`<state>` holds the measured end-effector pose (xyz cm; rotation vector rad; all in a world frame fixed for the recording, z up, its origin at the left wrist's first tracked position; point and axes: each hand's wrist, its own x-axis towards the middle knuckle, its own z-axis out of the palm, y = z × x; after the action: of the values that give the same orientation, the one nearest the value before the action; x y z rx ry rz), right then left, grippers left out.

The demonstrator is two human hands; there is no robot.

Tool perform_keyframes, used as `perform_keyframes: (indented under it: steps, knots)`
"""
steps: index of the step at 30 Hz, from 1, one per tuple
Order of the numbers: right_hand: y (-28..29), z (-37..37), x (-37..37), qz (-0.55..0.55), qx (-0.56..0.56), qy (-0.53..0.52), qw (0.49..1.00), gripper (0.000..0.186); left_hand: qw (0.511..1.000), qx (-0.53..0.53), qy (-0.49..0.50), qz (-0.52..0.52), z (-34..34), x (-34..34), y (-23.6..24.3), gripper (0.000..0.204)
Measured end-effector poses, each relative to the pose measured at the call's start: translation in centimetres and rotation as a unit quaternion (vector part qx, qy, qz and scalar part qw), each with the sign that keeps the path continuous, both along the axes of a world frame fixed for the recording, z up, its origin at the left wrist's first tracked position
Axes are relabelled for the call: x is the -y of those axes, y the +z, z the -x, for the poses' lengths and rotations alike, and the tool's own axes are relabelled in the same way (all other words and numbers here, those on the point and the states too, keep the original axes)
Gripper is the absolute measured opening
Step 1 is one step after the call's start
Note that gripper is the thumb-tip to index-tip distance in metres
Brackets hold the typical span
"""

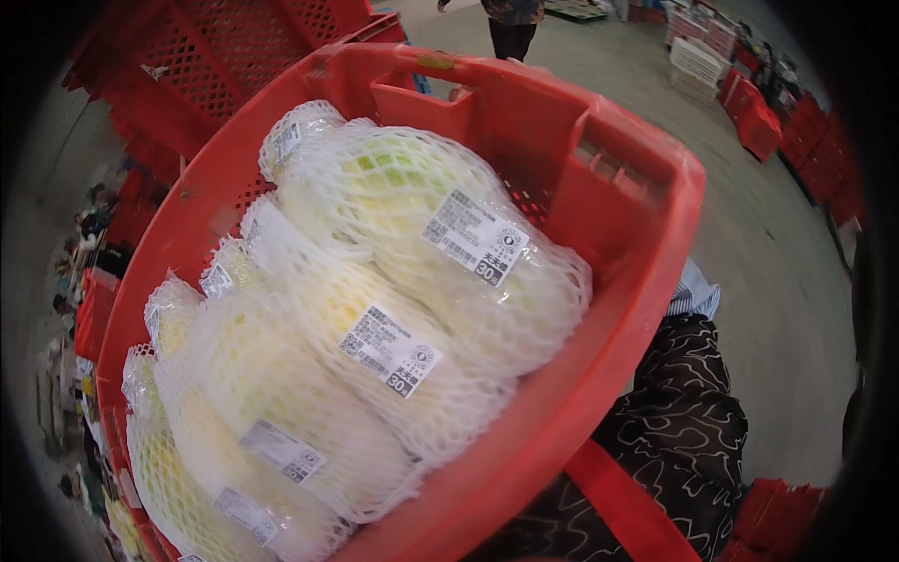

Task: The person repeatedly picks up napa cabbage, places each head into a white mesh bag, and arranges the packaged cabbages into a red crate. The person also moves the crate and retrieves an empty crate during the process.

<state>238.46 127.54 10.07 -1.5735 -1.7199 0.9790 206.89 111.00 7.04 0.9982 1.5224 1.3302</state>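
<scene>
A red plastic crate fills the middle of the view, tilted and close to me. Inside it lie several napa cabbages in white foam netting, packed side by side, with white labels on them. My right arm, in a black sleeve with white wavy lines and a striped cuff, runs behind the crate's right wall. Fingertips, apparently of my right hand, show at the handle opening in the far wall; the rest of that hand is hidden. My left hand is out of sight.
More red crates stand stacked at the upper left. Red crates and white crates line the right side. A person is on the grey floor beyond. A red strap crosses below my sleeve.
</scene>
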Motion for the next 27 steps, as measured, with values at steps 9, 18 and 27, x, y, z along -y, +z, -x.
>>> perform_keyframes:
  steps: [9, 18, 27]
  knots:
    - [-1.4, 1.7, 1.1, -0.003, -0.010, 0.039, 0.999, 0.030, 0.974, -0.032, 0.214, 0.067, 4.3, 22.6, -2.9, 0.023]
    - [-3.2, 4.5, 3.3, -0.049, -0.010, 0.090, 0.995, 0.030, 0.912, -0.018, 0.402, 0.080, 2.1, 34.2, -4.6, 0.024]
    - [-5.1, 4.9, 7.8, -0.083, -0.018, 0.178, 0.980, 0.030, 0.864, 0.000, 0.502, 0.033, -5.7, 32.4, -6.6, 0.025]
